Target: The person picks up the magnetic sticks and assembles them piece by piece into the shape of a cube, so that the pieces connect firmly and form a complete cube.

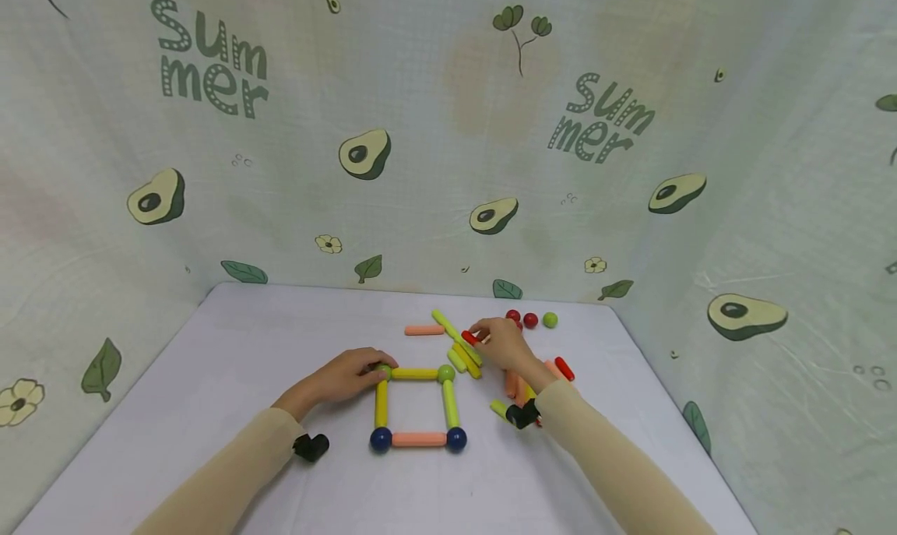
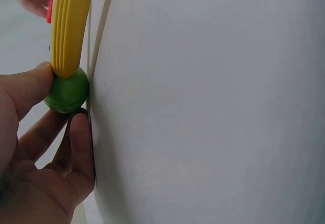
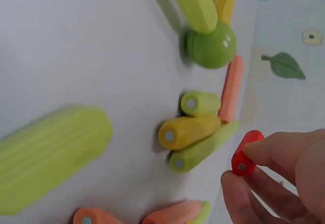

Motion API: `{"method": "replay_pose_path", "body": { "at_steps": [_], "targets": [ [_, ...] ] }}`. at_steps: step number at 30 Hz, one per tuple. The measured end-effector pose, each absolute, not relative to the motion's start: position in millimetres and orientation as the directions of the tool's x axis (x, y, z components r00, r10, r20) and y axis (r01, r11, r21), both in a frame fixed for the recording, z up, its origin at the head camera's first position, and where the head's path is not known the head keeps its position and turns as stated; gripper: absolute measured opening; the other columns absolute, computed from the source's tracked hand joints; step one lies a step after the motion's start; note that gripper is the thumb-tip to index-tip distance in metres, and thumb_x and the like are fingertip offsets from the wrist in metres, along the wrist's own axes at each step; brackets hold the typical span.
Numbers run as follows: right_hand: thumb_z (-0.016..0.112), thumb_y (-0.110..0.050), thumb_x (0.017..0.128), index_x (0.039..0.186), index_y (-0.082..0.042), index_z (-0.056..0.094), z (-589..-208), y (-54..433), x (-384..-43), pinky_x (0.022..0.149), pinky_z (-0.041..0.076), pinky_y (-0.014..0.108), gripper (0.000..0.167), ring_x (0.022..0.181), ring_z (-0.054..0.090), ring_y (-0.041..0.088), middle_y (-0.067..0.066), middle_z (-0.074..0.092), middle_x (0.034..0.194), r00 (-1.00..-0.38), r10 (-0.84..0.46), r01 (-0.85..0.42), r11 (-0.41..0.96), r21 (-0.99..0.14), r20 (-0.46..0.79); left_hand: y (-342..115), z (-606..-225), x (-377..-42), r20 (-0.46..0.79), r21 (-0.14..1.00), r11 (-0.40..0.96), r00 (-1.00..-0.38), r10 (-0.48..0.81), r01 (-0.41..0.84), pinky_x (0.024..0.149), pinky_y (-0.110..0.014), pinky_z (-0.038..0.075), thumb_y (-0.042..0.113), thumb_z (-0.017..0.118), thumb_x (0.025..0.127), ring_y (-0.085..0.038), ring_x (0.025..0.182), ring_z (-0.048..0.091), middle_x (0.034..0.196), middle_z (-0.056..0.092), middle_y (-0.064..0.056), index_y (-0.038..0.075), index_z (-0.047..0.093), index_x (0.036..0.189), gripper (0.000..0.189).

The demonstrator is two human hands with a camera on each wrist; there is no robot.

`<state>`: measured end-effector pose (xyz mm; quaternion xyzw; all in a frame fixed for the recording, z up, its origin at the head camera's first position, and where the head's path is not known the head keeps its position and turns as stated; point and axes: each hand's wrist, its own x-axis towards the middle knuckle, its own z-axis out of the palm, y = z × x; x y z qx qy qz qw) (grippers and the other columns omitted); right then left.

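A square of magnetic rods and balls lies on the table: two yellow rods, a lime rod point(image 1: 450, 404) and a salmon rod point(image 1: 419, 439), joined by two green balls and two dark blue balls point(image 1: 456, 439). My left hand point(image 1: 353, 374) holds the far left green ball point(image 2: 67, 93) between thumb and fingers, at the end of a yellow rod point(image 2: 72, 23). Between thumb and fingers, my right hand point(image 1: 506, 343) pinches a short red rod point(image 3: 247, 154), raised near several loose lime and yellow rods point(image 3: 189, 131).
Red balls point(image 1: 530, 320) and a loose green ball point(image 1: 550, 320) sit at the back right. Salmon rods, a red rod point(image 1: 564, 368) and a lime rod point(image 1: 499, 409) lie around the right forearm. Behind the table hangs a printed cloth point(image 1: 434, 91).
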<state>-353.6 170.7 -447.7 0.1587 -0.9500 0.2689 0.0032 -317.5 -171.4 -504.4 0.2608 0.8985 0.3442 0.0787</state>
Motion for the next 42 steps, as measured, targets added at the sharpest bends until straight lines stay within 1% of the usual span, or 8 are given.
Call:
{"method": "replay_pose_path", "body": {
  "at_steps": [3, 10, 15, 18, 22, 27, 33, 42],
  "targets": [
    [0.078, -0.005, 0.094, 0.12, -0.008, 0.078, -443, 166, -343, 0.085, 0.061, 0.036, 0.026, 0.091, 0.067, 0.02, 0.005, 0.076, 0.103, -0.936, -0.339, -0.337, 0.777, -0.531, 0.097, -172, -504, -318, 0.034, 0.659, 0.628, -0.85, 0.526, 0.415, 0.105, -0.047, 0.051, 0.02, 0.062, 0.109, -0.014, 0.111, 0.06, 0.123, 0.068, 0.009, 0.025, 0.072, 0.131, 0.024],
    [0.077, -0.004, 0.094, 0.121, -0.009, 0.077, -437, 152, -318, 0.074, 0.06, 0.029, 0.027, 0.086, 0.067, 0.016, 0.004, 0.075, 0.101, -0.909, -0.408, -0.384, 0.739, -0.554, 0.087, -172, -504, -317, 0.025, 0.672, 0.623, -0.853, 0.521, 0.4, 0.106, -0.048, 0.051, 0.018, 0.062, 0.109, -0.016, 0.112, 0.06, 0.125, 0.068, 0.008, 0.025, 0.071, 0.132, 0.026],
    [0.076, -0.004, 0.096, 0.12, -0.008, 0.078, -439, 142, -304, 0.075, 0.059, 0.029, 0.025, 0.086, 0.067, 0.016, 0.005, 0.076, 0.101, -0.883, -0.462, -0.42, 0.706, -0.57, 0.078, -172, -503, -317, 0.019, 0.67, 0.629, -0.856, 0.517, 0.395, 0.108, -0.05, 0.05, 0.019, 0.062, 0.109, -0.016, 0.115, 0.06, 0.126, 0.068, 0.007, 0.025, 0.071, 0.132, 0.026],
    [0.075, -0.007, 0.097, 0.121, -0.01, 0.078, -444, 134, -296, 0.076, 0.059, 0.028, 0.024, 0.088, 0.066, 0.016, 0.003, 0.076, 0.102, -0.88, -0.473, -0.411, 0.7, -0.584, 0.053, -171, -503, -316, 0.017, 0.667, 0.632, -0.857, 0.516, 0.394, 0.109, -0.05, 0.05, 0.02, 0.062, 0.109, -0.017, 0.116, 0.061, 0.127, 0.068, 0.007, 0.026, 0.071, 0.132, 0.026],
    [0.076, -0.01, 0.098, 0.121, -0.012, 0.078, -451, 122, -290, 0.078, 0.058, 0.025, 0.024, 0.089, 0.065, 0.014, 0.001, 0.075, 0.102, -0.871, -0.488, -0.421, 0.694, -0.584, 0.049, -171, -502, -316, 0.015, 0.667, 0.636, -0.861, 0.509, 0.388, 0.11, -0.052, 0.05, 0.02, 0.062, 0.109, -0.018, 0.118, 0.061, 0.128, 0.068, 0.007, 0.027, 0.071, 0.132, 0.025],
    [0.076, -0.01, 0.097, 0.121, -0.008, 0.077, -456, 106, -285, 0.076, 0.056, 0.025, 0.024, 0.085, 0.063, 0.013, 0.002, 0.075, 0.1, -0.855, -0.517, -0.442, 0.673, -0.593, 0.049, -172, -504, -317, 0.014, 0.673, 0.633, -0.862, 0.507, 0.383, 0.111, -0.052, 0.05, 0.021, 0.063, 0.109, -0.018, 0.118, 0.061, 0.127, 0.068, 0.007, 0.028, 0.071, 0.131, 0.025],
    [0.077, -0.01, 0.096, 0.12, -0.009, 0.078, -468, 88, -285, 0.077, 0.055, 0.022, 0.023, 0.082, 0.062, 0.007, -0.001, 0.076, 0.099, -0.856, -0.514, -0.441, 0.678, -0.588, 0.051, -172, -504, -317, 0.026, 0.678, 0.618, -0.853, 0.521, 0.398, 0.109, -0.051, 0.05, 0.02, 0.062, 0.109, -0.017, 0.116, 0.061, 0.126, 0.068, 0.007, 0.026, 0.071, 0.131, 0.025],
    [0.075, -0.006, 0.096, 0.119, -0.006, 0.078, -473, 69, -283, 0.075, 0.054, 0.021, 0.023, 0.08, 0.063, 0.005, 0.002, 0.077, 0.098, -0.848, -0.523, -0.467, 0.664, -0.585, 0.083, -173, -503, -314, 0.052, 0.679, 0.6, -0.842, 0.537, 0.424, 0.11, -0.052, 0.05, 0.02, 0.061, 0.11, -0.019, 0.119, 0.062, 0.127, 0.069, 0.005, 0.023, 0.071, 0.131, 0.024]
  ]
}}
